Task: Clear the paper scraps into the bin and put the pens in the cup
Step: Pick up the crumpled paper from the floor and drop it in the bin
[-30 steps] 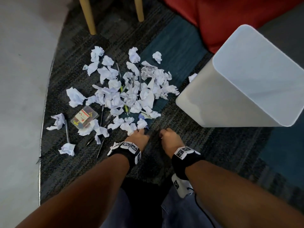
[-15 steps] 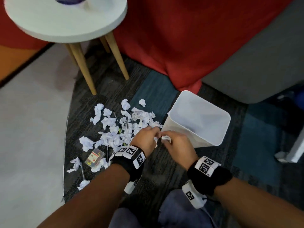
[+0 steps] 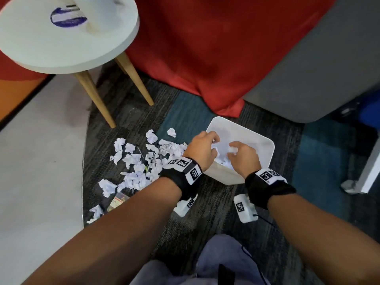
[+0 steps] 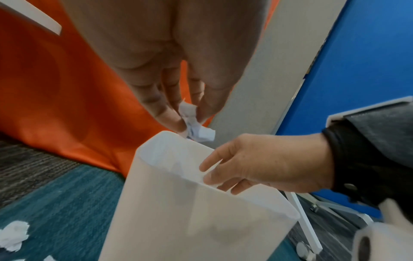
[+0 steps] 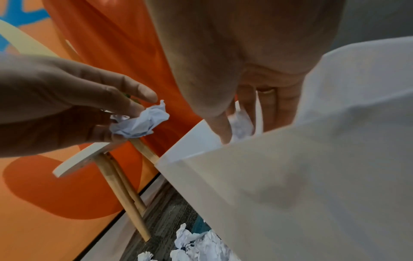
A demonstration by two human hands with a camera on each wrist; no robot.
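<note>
The white bin [image 3: 265,140] stands on the carpet right of a heap of crumpled paper scraps [image 3: 135,173] with pens [image 3: 153,159] lying among them. Both my hands are over the bin's mouth. My left hand [image 3: 213,145] pinches a crumpled scrap [image 4: 197,131] at its fingertips just above the bin's rim [image 4: 170,139]. My right hand [image 3: 231,150] points down into the bin with another scrap [image 5: 241,125] between thumb and fingers. More scraps [image 3: 223,162] lie inside the bin.
A round white table [image 3: 115,44] on wooden legs [image 3: 96,99] stands behind the heap; something with a blue mark [image 3: 67,17] sits on it. A red cloth [image 3: 205,58] and grey furniture [image 3: 318,79] are behind the bin. A small clear packet [image 3: 119,200] lies by the scraps.
Both hands rose from the near edge of the scrap heap and swung right, carrying scraps over the bin's mouth. My head lifted, bringing the table and cloth into view.
</note>
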